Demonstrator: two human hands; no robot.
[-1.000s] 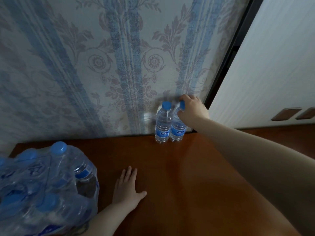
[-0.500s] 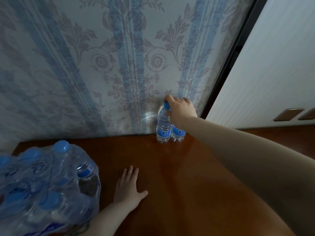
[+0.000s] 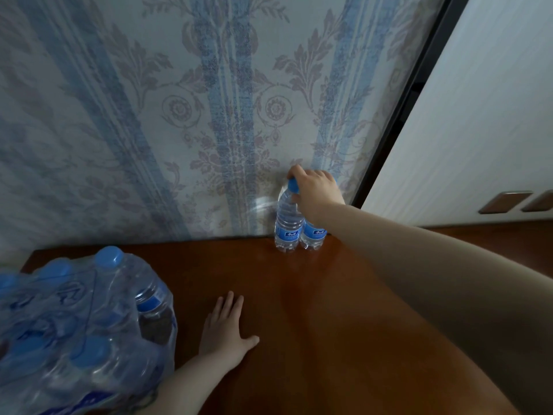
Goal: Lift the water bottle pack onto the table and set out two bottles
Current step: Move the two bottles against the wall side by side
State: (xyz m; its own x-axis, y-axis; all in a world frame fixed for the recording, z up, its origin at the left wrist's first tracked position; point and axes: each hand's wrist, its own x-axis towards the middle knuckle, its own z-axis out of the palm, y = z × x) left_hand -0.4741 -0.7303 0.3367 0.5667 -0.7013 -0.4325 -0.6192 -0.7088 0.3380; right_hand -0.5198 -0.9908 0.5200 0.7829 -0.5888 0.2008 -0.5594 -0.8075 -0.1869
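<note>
Two clear water bottles with blue labels stand upright side by side at the table's far edge against the wall: the left bottle (image 3: 288, 223) and the right bottle (image 3: 312, 236). My right hand (image 3: 318, 194) covers their tops, fingers curled over the left bottle's blue cap. The right bottle's cap is hidden under that hand. The shrink-wrapped water bottle pack (image 3: 77, 324) sits on the brown wooden table (image 3: 314, 324) at the near left. My left hand (image 3: 226, 333) lies flat on the tabletop beside the pack, fingers spread.
A patterned blue-and-grey wallpapered wall (image 3: 179, 115) rises right behind the table. A white door or cabinet panel (image 3: 478, 115) with two brown handles (image 3: 505, 202) stands at the right, behind a dark frame.
My right hand has shifted left from the right bottle's top to cover both tops, gripping the left cap. The two bottles now stand closer together. The left hand and the pack stay put.
</note>
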